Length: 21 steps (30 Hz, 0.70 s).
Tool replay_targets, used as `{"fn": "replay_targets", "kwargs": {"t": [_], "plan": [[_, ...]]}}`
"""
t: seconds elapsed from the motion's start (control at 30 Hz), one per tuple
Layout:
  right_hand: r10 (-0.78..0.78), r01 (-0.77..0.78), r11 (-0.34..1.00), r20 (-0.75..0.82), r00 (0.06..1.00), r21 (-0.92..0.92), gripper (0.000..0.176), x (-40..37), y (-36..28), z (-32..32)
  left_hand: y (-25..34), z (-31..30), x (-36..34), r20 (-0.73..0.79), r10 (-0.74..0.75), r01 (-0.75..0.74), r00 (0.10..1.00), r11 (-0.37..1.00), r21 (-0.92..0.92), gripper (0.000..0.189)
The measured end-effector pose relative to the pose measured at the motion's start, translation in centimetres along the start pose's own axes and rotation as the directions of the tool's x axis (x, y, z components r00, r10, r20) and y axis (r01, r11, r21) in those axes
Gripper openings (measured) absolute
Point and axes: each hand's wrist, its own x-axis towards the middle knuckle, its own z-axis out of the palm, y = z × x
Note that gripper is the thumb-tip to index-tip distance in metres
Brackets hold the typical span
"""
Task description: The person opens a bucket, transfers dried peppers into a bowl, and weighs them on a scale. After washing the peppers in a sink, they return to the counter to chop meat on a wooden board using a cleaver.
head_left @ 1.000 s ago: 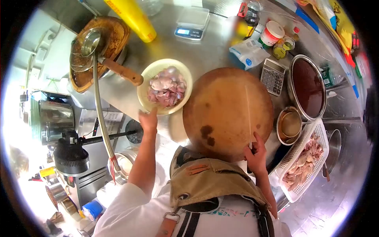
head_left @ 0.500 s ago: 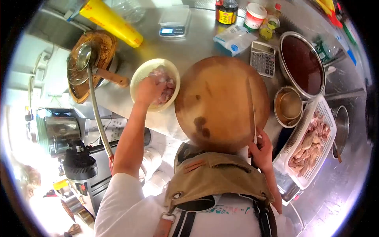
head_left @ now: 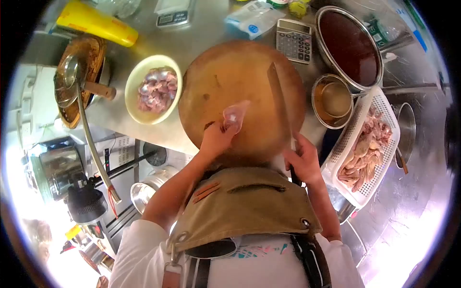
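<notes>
My left hand [head_left: 218, 140] is over the lower left part of the round wooden chopping board [head_left: 206, 72], its fingers closed on a pale pink piece of meat [head_left: 235, 115]. My right hand [head_left: 303, 158] grips the handle of a knife [head_left: 280, 96] at the board's lower right edge; the long blade points away from me over the board's right side. Left of the board is a pale yellow bowl [head_left: 132, 91] with several pieces of cut raw meat [head_left: 157, 89] in it.
At the right stand a white basket [head_left: 386, 98] of raw poultry, a pot of dark red liquid [head_left: 349, 47] and a small metal bowl [head_left: 336, 101]. A calculator [head_left: 294, 41], a scale [head_left: 173, 17] and a yellow roll [head_left: 96, 23] lie behind. A ladle [head_left: 91, 139] crosses the left side.
My left hand has left the bowl and come right, over the board, now with a piece of meat. My right hand still holds the knife. The whole view has shifted.
</notes>
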Motion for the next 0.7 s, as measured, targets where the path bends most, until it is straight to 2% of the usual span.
{"fn": "replay_targets", "kwargs": {"t": [0.1, 0.13, 0.17, 0.2, 0.23, 0.3, 0.33, 0.43, 0.5, 0.53, 0.6, 0.7], "plan": [[-0.005, 0.007, 0.999, 0.029, 1.0, -0.051, 0.054, 0.7, -0.2, 1.1, 2.7, -2.3, -2.8, -0.099, 0.041, 0.004, 0.994, 0.909, 0.417, 0.037], [-0.023, 0.027, 0.997, 0.049, 0.999, -0.074, 0.054, 0.6, -0.6, 1.6, 2.6, -2.4, -2.6, -0.141, 0.235, -0.165, 0.962, 0.908, 0.386, 0.035], [-0.041, 0.048, 0.994, 0.071, 0.997, -0.099, 0.054, 0.6, -1.0, 2.2, 2.6, -2.6, -1.7, -0.192, 0.416, -0.33, 0.889, 0.872, 0.362, 0.034], [-0.146, 0.154, 0.972, 0.057, 0.988, -0.176, 0.047, 0.7, -1.2, 3.0, 2.8, -3.0, -0.8, -0.163, 0.478, -0.408, 0.863, 0.85, 0.332, 0.032], [-0.138, 0.155, 0.954, 0.082, 0.987, -0.258, 0.043, 1.2, -1.6, 3.6, 3.3, -3.5, 0.1, -0.133, 0.538, -0.484, 0.832, 0.822, 0.3, 0.029], [-0.116, 0.155, 0.895, 0.118, 0.986, -0.418, 0.038, 2.6, -2.8, 4.6, 4.4, -4.1, 1.5, 0.124, 0.46, -0.476, 0.879, 0.858, 0.194, 0.026], [-0.258, 0.262, 0.756, 0.095, 0.961, -0.599, 0.028, 3.4, -2.3, 5.0, 4.1, -3.5, 1.7, 0.069, 0.489, -0.491, 0.87, 0.845, 0.209, 0.026], [-0.312, 0.276, 0.67, 0.075, 0.947, -0.689, 0.022, 4.9, -1.5, 6.6, 2.6, -2.2, 2.9, -0.082, 0.545, -0.521, 0.834, 0.828, 0.207, 0.022], [-0.274, 0.203, 0.656, 0.022, 0.961, -0.727, 0.019, 5.2, -1.3, 7.9, 1.9, -2.5, 2.7, -0.144, 0.542, -0.53, 0.828, 0.841, 0.111, 0.017], [-0.256, 0.163, 0.65, -0.011, 0.967, -0.742, 0.018, 5.4, -1.1, 8.4, 2.0, -3.1, 3.0, -0.09, 0.506, -0.499, 0.858, 0.862, 0.087, 0.019], [-0.275, 0.197, 0.591, 0.033, 0.961, -0.783, 0.017, 5.7, -0.2, 9.0, 2.3, -4.5, 3.2, 0.037, 0.424, -0.426, 0.905, 0.904, 0.039, 0.025], [-0.284, 0.195, 0.54, 0.041, 0.958, -0.819, 0.016, 6.4, -0.1, 10.3, 1.4, -5.1, 5.2, 0.14, 0.582, -0.591, 0.801, 0.806, 0.034, 0.024]]}}
